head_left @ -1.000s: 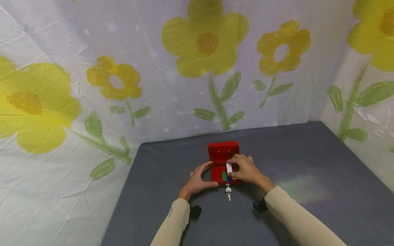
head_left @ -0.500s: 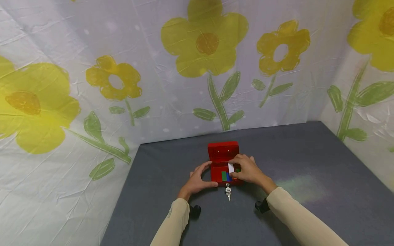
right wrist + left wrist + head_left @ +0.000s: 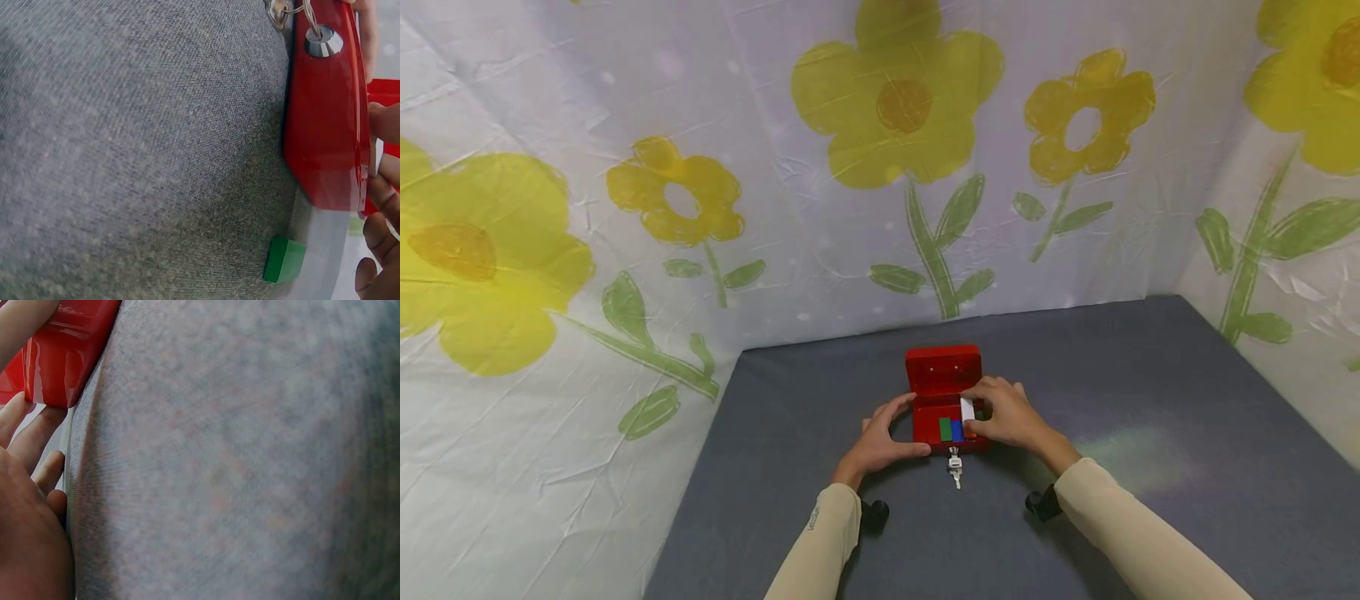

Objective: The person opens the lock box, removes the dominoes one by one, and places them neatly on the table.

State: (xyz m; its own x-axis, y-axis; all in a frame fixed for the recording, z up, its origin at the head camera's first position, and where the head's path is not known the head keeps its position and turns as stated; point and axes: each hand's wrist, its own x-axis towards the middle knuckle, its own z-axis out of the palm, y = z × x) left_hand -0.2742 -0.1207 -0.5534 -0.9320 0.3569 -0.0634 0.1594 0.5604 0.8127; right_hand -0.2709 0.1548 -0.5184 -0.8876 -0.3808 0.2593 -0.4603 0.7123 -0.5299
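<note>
A red cash box [image 3: 936, 429] lies with its lid [image 3: 943, 371] raised, in the head view's lower middle. My left hand [image 3: 880, 442] grips the box's left side, thumb at the front corner and fingers at the back one; the left wrist view shows fingertips against the red wall. With thumb and fingers, my right hand [image 3: 1009, 414] pinches a white block [image 3: 967, 410] at the right part of the box. Left of it in the box are a blue block [image 3: 957, 431] and a green block [image 3: 945, 429]. The box's far right inside is hidden by the right hand.
Keys [image 3: 955, 468] hang from the lock [image 3: 324, 41] on the box's front. Another green block [image 3: 284, 259] rests on the grey cloth-covered table [image 3: 805, 392] just beyond the box's right end. A flower-printed sheet [image 3: 820, 250] rises behind the table.
My right hand has shifted slightly right with the white block, and more of the blue block shows. The left hand keeps its place on the box.
</note>
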